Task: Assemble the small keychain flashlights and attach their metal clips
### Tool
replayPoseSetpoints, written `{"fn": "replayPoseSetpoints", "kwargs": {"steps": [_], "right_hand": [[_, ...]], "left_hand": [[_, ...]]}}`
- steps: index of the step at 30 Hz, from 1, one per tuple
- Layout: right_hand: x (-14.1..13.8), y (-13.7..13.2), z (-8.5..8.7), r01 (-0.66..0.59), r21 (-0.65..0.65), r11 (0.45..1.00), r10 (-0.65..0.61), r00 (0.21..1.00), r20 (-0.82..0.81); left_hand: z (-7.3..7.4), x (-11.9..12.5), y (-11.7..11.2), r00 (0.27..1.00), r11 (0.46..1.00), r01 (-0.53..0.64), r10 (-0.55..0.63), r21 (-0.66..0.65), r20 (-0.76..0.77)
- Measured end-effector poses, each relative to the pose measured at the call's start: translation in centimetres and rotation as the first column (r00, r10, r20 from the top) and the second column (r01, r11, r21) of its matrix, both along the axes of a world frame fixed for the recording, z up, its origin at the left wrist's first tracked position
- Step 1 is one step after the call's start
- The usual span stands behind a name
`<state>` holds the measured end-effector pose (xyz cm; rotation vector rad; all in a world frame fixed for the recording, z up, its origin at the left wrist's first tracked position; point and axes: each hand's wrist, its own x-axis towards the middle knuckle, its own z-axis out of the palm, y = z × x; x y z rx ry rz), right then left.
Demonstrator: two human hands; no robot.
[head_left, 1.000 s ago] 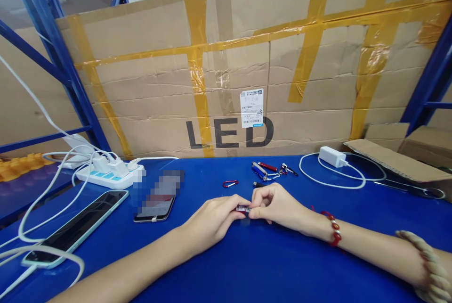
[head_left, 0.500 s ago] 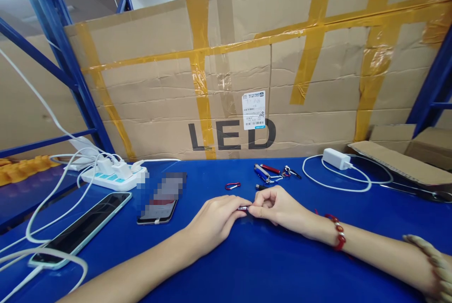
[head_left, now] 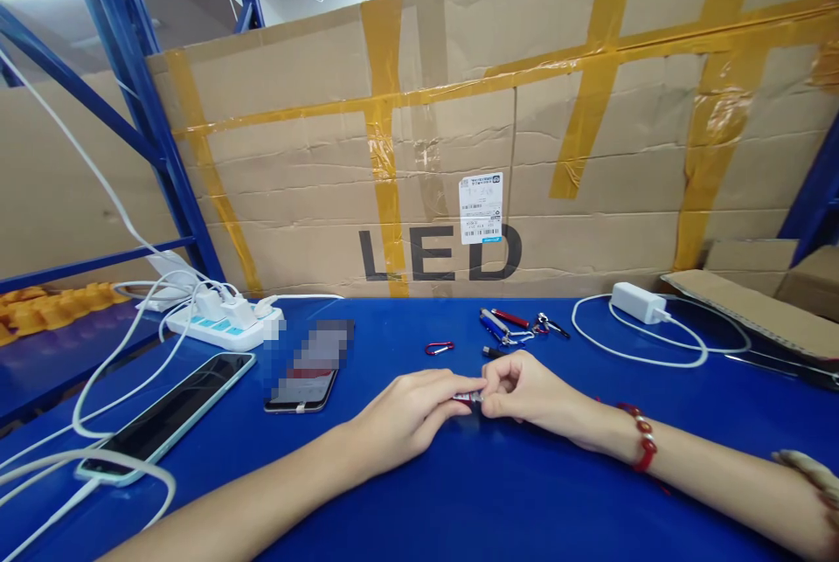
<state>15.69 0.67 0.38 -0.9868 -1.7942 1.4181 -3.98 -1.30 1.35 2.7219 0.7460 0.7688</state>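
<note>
My left hand (head_left: 416, 413) is closed, with its thumb and fingers around a small red-and-silver tube (head_left: 464, 398); most of the tube is hidden. My right hand (head_left: 521, 387) is pinched at the tube's silver right end, its fingertips almost meeting the left ones. A red carabiner (head_left: 439, 348) lies just beyond the left hand. Past the right hand are a blue tube (head_left: 494, 326) and a red tube (head_left: 509, 317), with small clips and rings beside them. A short black piece (head_left: 493, 352) lies right behind the right fingers.
Two phones, one mint-edged (head_left: 176, 413) and one dark (head_left: 305, 387), lie at left near a white power strip (head_left: 229, 330) with looping cables. A white charger (head_left: 637, 303) with its cord sits back right. A large cardboard box (head_left: 315, 186) walls off the blue table (head_left: 472, 501).
The view has shifted slightly to the left. More of the red-and-silver tube shows between my hands, and its right end is now visible at my right fingertips.
</note>
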Motion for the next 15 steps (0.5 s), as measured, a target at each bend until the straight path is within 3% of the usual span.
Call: {"fn": "replayPoseSetpoints", "kwargs": {"steps": [5, 8, 12, 15], "right_hand": [[-0.2, 0.2, -0.4, 0.020, 0.025, 0.999, -0.020, 1.000, -0.007], [-0.3, 0.1, -0.4, 0.119, 0.119, 0.986, -0.116, 0.993, -0.035], [-0.3, -0.7, 0.1, 0.265, 0.368, 0.891, -0.252, 0.964, -0.085], [-0.2, -1.0, 0.3, 0.245, 0.502, 0.830, -0.229, 0.969, -0.093]], "left_hand": [[0.2, 0.3, -0.2, 0.998, 1.000, -0.017, 0.016, 0.005, 0.052], [0.1, 0.5, -0.2, 0.993, 0.997, -0.078, 0.080, -0.028, 0.089], [-0.1, 0.7, 0.1, 0.982, 0.989, -0.130, 0.138, -0.065, 0.130], [-0.2, 0.6, 0.3, 0.978, 0.985, -0.152, 0.161, -0.078, 0.133]]}}
